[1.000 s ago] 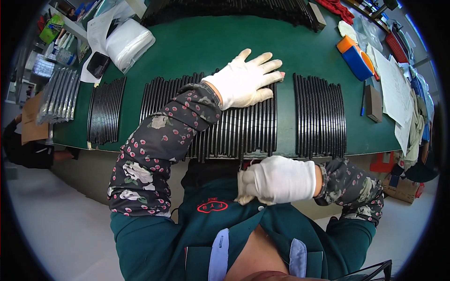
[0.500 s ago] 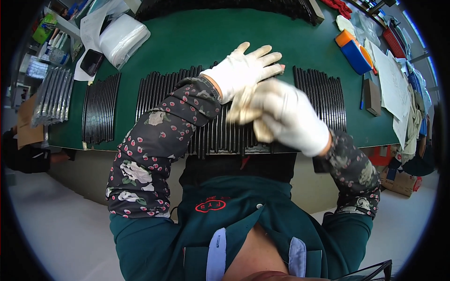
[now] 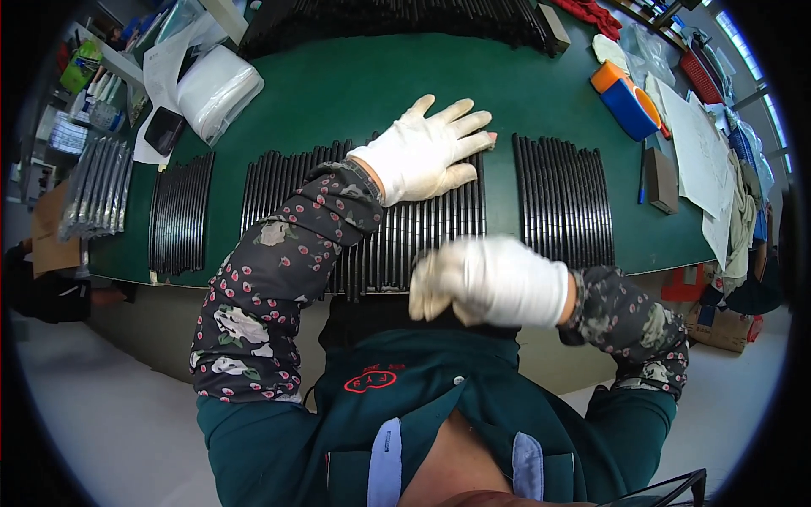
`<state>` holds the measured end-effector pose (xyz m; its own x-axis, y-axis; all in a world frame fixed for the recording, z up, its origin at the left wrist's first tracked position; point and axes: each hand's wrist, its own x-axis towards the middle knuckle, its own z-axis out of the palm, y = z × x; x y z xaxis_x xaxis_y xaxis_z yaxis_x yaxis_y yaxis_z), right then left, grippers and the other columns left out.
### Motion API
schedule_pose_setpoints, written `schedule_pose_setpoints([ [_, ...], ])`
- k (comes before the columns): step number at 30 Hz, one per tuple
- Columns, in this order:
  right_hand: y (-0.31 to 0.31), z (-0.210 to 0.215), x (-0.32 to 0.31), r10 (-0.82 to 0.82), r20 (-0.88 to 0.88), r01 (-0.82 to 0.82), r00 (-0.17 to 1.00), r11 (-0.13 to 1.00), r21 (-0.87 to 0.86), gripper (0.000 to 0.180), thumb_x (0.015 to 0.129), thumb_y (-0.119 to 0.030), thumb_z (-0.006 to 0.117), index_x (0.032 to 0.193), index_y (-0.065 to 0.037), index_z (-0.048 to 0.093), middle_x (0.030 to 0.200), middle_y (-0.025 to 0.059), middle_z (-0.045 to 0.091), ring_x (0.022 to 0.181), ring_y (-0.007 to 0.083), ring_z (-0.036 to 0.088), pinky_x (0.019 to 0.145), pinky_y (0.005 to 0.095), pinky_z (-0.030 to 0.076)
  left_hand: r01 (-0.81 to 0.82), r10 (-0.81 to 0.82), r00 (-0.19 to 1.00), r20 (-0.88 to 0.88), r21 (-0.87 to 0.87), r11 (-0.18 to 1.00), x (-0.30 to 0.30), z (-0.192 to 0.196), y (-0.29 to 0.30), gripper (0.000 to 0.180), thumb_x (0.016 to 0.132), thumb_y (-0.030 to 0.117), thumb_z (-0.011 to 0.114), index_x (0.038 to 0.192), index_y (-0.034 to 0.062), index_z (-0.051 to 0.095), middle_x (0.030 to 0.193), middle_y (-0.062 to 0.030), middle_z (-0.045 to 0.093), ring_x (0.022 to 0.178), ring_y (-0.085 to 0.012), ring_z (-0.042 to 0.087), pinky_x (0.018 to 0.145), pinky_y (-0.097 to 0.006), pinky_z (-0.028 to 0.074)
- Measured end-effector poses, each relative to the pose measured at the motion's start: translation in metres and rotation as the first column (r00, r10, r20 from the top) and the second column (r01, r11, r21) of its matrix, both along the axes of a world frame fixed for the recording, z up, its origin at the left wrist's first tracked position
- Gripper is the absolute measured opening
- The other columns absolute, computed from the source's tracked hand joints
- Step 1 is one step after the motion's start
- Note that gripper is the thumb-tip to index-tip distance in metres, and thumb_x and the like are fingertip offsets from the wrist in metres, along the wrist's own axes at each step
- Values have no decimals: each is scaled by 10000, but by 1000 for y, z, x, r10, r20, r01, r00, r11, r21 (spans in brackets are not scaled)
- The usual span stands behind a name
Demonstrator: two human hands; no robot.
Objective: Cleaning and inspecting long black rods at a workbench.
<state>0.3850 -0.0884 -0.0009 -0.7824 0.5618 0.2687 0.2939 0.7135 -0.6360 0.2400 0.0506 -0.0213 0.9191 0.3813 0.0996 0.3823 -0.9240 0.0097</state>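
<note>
My left hand [image 3: 427,152], in a white glove with cream fingertips, lies flat with fingers spread across the upper part of a row of slim black rods [image 3: 422,241]. The rods lie side by side, pointing toward me, their near ends at the table's front edge. My right hand [image 3: 494,283], gloved the same way, is over the near ends of this row. Its fingers curl inward and are smeared by motion; a cream-coloured bulge shows at them, and I cannot make out what they hold, if anything.
More black rods [image 3: 564,203] lie to the right, others [image 3: 182,215] at the left. Rods are heaped along the far side of the green table [image 3: 372,80]. A phone [image 3: 165,129], plastic bags [image 3: 218,91], an orange-and-blue tape dispenser [image 3: 629,106] and a grey block [image 3: 661,180] lie around.
My right hand has moved down toward the table's front edge, away from my left hand. My left hand stays on the rods. The view has shifted slightly.
</note>
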Motion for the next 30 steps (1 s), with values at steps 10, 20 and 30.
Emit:
schedule_pose_setpoints([
  [10, -12, 5, 10, 61, -18, -61, 998, 997, -37, 271, 688, -47, 668, 953, -64, 616, 906, 82, 644, 846, 256, 659, 705, 319, 558, 9, -10, 1000, -26, -27, 1000, -1, 4, 0, 572, 935, 350, 537, 1431, 107, 388, 1526, -105, 320, 1431, -298, 265, 1141, -547, 237],
  [20, -20, 65, 89, -783, -477, 759, 398, 574, -308, 127, 897, 38, 571, 1012, -5, 603, 977, 31, 608, 888, 86, 584, 792, 223, 487, 262, -259, 944, 205, 12, 965, 75, 29, -25, 639, 928, 460, 529, 1444, 114, 378, 1502, -123, 338, 1417, -289, 279, 1116, -563, 260],
  [30, -22, 52, 114, -751, -369, 783, 547, 615, -91, 159, 827, 41, 599, 983, 15, 615, 965, 69, 606, 873, 151, 607, 804, 262, 490, 431, -431, 902, 31, -97, 897, 58, 7, -39, 656, 926, 518, 486, 1424, 99, 411, 1507, -134, 332, 1427, -278, 270, 1139, -576, 195],
])
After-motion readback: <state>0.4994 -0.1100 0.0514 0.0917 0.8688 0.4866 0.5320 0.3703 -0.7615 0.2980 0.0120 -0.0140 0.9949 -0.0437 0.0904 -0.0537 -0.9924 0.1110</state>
